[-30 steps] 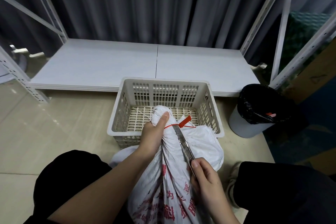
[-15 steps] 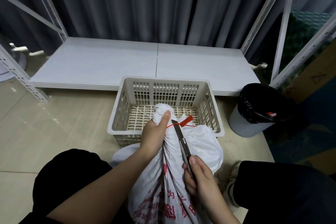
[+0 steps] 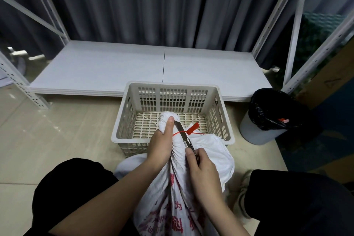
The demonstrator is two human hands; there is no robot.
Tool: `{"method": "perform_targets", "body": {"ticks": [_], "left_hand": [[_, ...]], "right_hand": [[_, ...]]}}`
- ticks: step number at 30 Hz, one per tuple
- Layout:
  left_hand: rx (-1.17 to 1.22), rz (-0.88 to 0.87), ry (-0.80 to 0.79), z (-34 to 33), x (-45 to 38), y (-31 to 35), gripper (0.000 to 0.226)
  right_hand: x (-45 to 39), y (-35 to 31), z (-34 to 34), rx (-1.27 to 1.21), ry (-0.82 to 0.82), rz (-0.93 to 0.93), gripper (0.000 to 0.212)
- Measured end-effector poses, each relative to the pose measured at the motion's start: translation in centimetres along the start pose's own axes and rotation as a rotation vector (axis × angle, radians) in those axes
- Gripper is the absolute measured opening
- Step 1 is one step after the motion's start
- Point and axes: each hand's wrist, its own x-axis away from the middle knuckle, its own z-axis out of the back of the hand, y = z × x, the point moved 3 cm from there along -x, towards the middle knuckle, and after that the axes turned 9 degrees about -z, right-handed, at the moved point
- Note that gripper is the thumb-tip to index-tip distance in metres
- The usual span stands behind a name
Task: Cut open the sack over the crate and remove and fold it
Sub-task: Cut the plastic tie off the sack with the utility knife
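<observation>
one sack [image 3: 208,151] leans on one crate [image 3: 172,90], one bin [image 3: 268,120] right. left hand [image 3: 161,145] grips its neck; right hand [image 3: 203,172] grips one knife [image 3: 183,134], apparently at the red tie [image 3: 193,128].

Count on inspection: one white sack [image 3: 206,151] with red print; one red tie [image 3: 192,129] at its neck; one knife [image 3: 184,136]; one slotted plastic crate [image 3: 172,90]; one bin [image 3: 268,119] with black liner; two hands, left [image 3: 161,143] and right [image 3: 205,176].
</observation>
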Motion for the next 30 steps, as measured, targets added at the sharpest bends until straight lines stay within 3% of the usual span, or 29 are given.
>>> {"method": "perform_targets", "body": {"ticks": [6,12,26,29,30], "left_hand": [[0.128,-0.005,-0.022,-0.3,-0.1,0.0,0.062],[0.303,0.02,0.025,-0.4,-0.1,0.0,0.041],[0.203,0.045,0.007,-1.1,-1.1,-0.1,0.05],[0.162,0.072,-0.009,-1.2,-0.6,-0.2,0.058],[0.18,0.116,0.051,-0.4,-0.9,-0.3,0.059]], "right_hand": [[-1.5,-0.1,-0.8,-0.441,-0.2,-0.063,0.044],[-0.6,-1.0,-1.4,-0.676,-0.478,-0.169,0.046],[1.0,1.1,-0.9,-0.695,-0.43,-0.191,0.043],[1.4,1.2,-0.4,-0.64,-0.399,-0.128,0.049],[1.7,1.1,0.3,-0.6,-0.373,-0.08,0.05]]}}
